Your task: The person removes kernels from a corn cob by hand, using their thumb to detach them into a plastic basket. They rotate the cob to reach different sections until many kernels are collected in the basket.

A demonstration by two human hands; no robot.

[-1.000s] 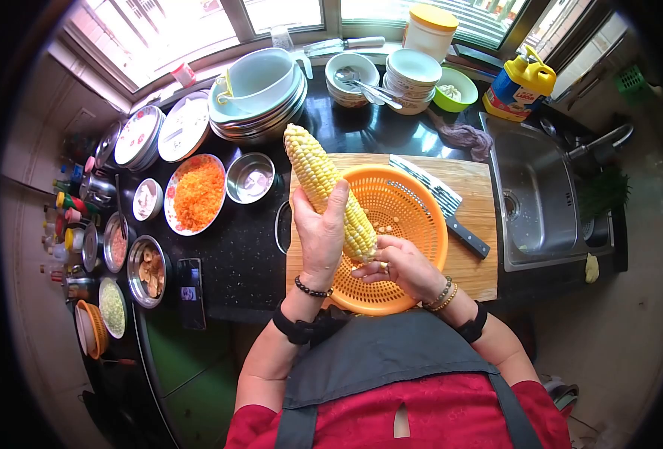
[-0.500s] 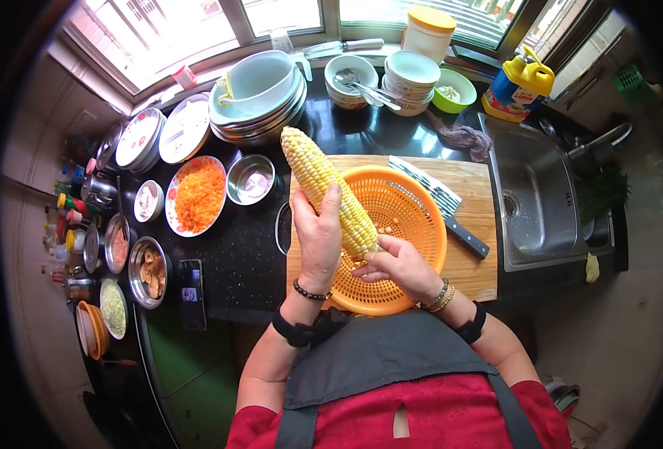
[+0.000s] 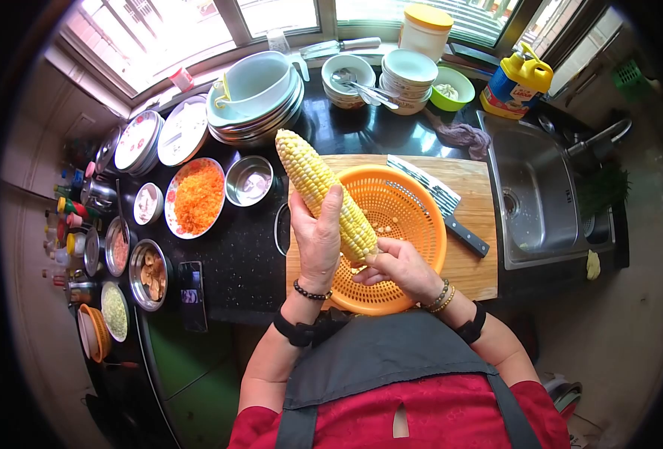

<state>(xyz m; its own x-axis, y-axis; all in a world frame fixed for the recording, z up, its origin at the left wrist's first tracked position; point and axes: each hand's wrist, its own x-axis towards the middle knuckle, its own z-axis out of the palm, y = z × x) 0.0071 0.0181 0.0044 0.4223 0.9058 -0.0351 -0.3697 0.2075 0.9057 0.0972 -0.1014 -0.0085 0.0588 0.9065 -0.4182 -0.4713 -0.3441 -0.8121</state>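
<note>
A yellow corn cob (image 3: 322, 179) is tilted over an orange plastic colander (image 3: 421, 224), its narrow tip up and to the left. My left hand (image 3: 318, 232) wraps around the middle of the cob, thumb lying along its near side. At the cob's lower end, my right hand (image 3: 401, 268) has its thumb and fingers closed on the kernels; the exact fingertip contact is partly hidden. Some loose kernels (image 3: 382, 229) lie in the bottom of the colander. The colander stands on a wooden cutting board (image 3: 475, 183).
A cleaver (image 3: 440, 198) lies on the board, right of the colander. Further right is a steel sink (image 3: 537, 194). To the left are a plate of shredded carrot (image 3: 199, 196), a metal bowl (image 3: 249, 180) and a phone (image 3: 192, 295). Stacked bowls (image 3: 348, 78) stand behind.
The cob and both hands stay in nearly the same place. My right thumb and fingers have shifted slightly at the cob's lower end. The whole view has moved a little.
</note>
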